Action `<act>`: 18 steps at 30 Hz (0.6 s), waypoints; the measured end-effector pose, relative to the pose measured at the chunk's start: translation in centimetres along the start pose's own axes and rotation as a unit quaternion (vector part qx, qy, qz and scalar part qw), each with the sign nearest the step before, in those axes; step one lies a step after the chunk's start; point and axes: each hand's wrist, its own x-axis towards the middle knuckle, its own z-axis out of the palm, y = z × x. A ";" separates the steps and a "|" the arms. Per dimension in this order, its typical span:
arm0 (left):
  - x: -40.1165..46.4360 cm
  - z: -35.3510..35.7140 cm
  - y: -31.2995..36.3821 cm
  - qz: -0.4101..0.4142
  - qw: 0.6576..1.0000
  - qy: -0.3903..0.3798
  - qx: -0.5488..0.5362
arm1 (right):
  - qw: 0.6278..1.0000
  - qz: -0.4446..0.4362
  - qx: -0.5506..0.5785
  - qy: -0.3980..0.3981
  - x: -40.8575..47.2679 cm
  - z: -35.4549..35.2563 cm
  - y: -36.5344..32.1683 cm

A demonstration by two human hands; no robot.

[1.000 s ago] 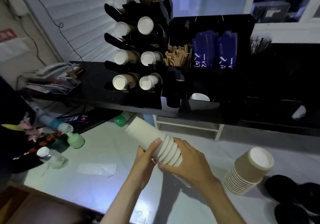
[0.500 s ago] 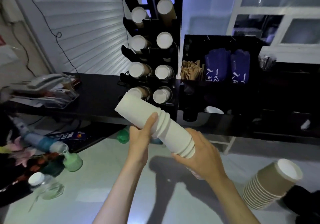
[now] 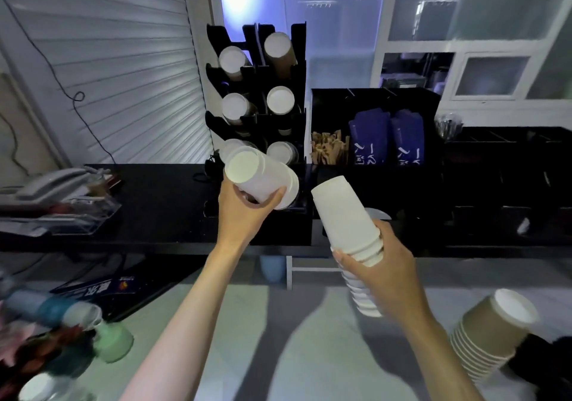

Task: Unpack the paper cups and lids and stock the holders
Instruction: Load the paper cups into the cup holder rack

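Note:
My left hand [image 3: 244, 211] grips a short stack of white paper cups [image 3: 258, 173], bottoms toward me, right at the lowest left slot of the black cup holder [image 3: 297, 69]. My right hand [image 3: 382, 264] grips a longer stack of white cups [image 3: 343, 218], held apart to the right in front of the counter. The holder's upper slots carry white and brown cup stacks. A stack of brown cups [image 3: 492, 328] lies tilted on the table at the right.
A black counter [image 3: 154, 202] runs across, bearing the holder, a black organiser [image 3: 376, 100] with wooden stirrers [image 3: 329, 150] and blue packets [image 3: 387, 136]. Bottles [image 3: 62, 317] and a clear tray with a telephone [image 3: 49, 184] sit at the left. A dark object lies at the bottom right.
The single long white stack has been split in two. My left hand carried its part up to the holder's lowest left slot; my right hand kept the rest, moving right.

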 end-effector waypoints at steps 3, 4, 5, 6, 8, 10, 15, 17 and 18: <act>1.1 0.3 -1.1 0.025 0.997 -0.020 0.072 | 1.000 -0.009 -0.002 0.013 0.2 -0.3 -0.5; 1.4 0.4 -1.3 0.026 0.996 -0.023 0.086 | 1.000 -0.009 -0.003 0.014 0.3 -0.4 -0.6; 1.4 0.6 -1.5 0.026 0.994 -0.027 0.101 | 1.000 -0.007 -0.005 0.016 0.5 -0.5 -0.6; 1.4 0.7 -1.7 0.029 0.992 -0.032 0.118 | 1.000 -0.002 -0.008 0.017 0.7 -0.5 -0.5; 1.3 0.9 -2.1 0.040 0.987 -0.045 0.149 | 1.000 0.012 -0.010 0.020 1.1 -0.6 -0.3; 1.3 1.1 -2.7 0.062 0.981 -0.058 0.174 | 0.999 0.021 -0.014 0.022 1.6 -0.5 -0.1; 1.6 2.3 -4.3 0.137 0.953 -0.076 0.261 | 0.999 0.041 -0.002 0.016 2.2 0.4 0.5; 1.6 2.7 -4.6 0.137 0.949 -0.078 0.273 | 0.998 0.052 -0.003 0.019 2.1 0.7 0.8; 1.5 2.7 -4.6 0.140 0.949 -0.078 0.271 | 0.998 0.062 0.001 0.021 2.0 0.8 1.0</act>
